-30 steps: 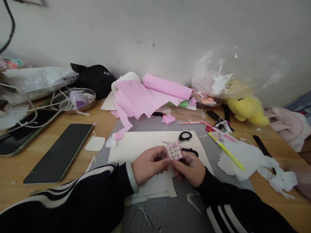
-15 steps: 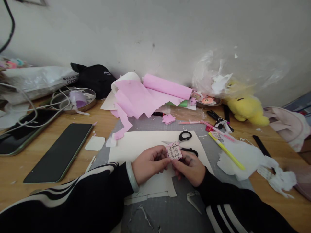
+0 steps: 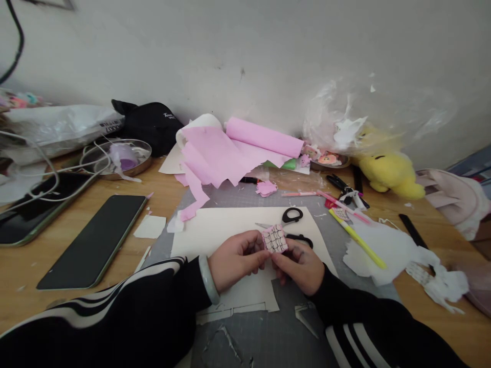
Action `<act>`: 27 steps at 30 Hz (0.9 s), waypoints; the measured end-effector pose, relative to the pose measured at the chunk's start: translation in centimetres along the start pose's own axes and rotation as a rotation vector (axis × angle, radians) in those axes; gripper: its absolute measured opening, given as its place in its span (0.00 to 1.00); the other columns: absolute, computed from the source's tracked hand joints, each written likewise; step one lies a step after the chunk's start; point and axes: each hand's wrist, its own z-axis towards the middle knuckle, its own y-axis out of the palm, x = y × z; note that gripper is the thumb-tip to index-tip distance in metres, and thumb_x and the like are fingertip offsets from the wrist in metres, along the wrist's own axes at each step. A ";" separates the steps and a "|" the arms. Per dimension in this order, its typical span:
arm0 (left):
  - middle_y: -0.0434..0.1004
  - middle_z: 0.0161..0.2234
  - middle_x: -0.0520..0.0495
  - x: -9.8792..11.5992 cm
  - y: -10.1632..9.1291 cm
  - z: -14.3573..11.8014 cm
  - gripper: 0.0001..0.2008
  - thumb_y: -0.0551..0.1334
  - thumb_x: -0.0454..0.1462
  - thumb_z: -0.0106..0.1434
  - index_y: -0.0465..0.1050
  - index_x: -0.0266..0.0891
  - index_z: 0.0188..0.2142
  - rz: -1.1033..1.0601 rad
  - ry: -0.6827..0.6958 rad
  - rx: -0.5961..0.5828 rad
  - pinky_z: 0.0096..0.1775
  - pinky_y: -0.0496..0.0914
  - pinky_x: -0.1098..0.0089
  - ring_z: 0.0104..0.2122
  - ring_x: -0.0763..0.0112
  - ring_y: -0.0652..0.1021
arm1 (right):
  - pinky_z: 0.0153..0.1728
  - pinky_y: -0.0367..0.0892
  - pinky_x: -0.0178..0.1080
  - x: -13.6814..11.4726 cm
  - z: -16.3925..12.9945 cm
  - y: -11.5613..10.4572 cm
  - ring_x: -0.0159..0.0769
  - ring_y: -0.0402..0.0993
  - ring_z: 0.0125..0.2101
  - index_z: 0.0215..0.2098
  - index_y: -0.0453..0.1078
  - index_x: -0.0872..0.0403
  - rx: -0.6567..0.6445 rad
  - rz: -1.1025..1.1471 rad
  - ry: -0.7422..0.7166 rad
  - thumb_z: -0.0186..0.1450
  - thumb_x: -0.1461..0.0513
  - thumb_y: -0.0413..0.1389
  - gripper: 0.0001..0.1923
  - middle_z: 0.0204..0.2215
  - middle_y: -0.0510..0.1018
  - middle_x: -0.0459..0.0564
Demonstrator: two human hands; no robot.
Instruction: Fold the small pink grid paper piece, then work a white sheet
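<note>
Between my two hands is a small square of pink-edged paper (image 3: 275, 239) with a black line grid drawn on it. My left hand (image 3: 241, 258) pinches its left edge, the fingers closed. From the other side my right hand (image 3: 301, 266) grips its lower right edge between thumb and fingers. Just behind the square, scissors with black handles (image 3: 292, 214) lie with their blades apart on a white paper sheet (image 3: 218, 225). The square and my right hand partly cover them.
Torn pink paper and its roll (image 3: 264, 135) lie along the wall. A dark phone (image 3: 95, 240) rests on the left. To the right are a yellow marker (image 3: 356, 237), white scraps (image 3: 378, 250) and a yellow plush toy (image 3: 391, 171). A grey cutting mat (image 3: 264, 337) carries paper offcuts.
The gridded square has tilted very slightly in my fingers. Both hands stay in the same place, and nothing else has visibly moved.
</note>
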 end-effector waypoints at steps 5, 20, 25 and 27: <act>0.61 0.17 0.56 0.1 0.0 0.1 0.06 0.55 0.35 0.52 0.59 0.35 0.24 0.001 0.000 -0.001 0.18 0.57 0.79 0.17 0.82 0.62 | 0.10 0.57 0.26 0.0 0.0 0.0 0.20 0.58 0.11 0.24 0.60 0.58 0.028 -0.015 0.005 0.47 0.56 0.54 0.13 0.14 0.63 0.39; 0.60 0.16 0.57 0.2 0.1 0.0 0.06 0.56 0.35 0.52 0.58 0.35 0.23 -0.017 -0.005 0.013 0.18 0.56 0.79 0.16 0.82 0.62 | 0.10 0.57 0.26 -0.1 -0.1 0.0 0.20 0.58 0.11 0.24 0.60 0.57 0.015 -0.008 0.015 0.47 0.56 0.54 0.13 0.14 0.62 0.39; 0.61 0.17 0.56 0.1 0.0 0.0 0.06 0.56 0.35 0.52 0.59 0.35 0.24 -0.013 -0.004 0.006 0.18 0.56 0.78 0.17 0.81 0.62 | 0.11 0.57 0.26 -0.1 -0.1 0.0 0.20 0.58 0.11 0.23 0.59 0.57 0.010 -0.003 0.013 0.47 0.56 0.54 0.12 0.14 0.62 0.39; 0.61 0.17 0.56 0.1 0.0 0.0 0.05 0.56 0.35 0.52 0.60 0.35 0.25 -0.005 0.002 0.003 0.18 0.56 0.78 0.17 0.81 0.62 | 0.11 0.57 0.26 0.0 0.0 0.0 0.20 0.58 0.11 0.23 0.60 0.57 0.004 -0.003 0.005 0.48 0.57 0.54 0.12 0.14 0.62 0.39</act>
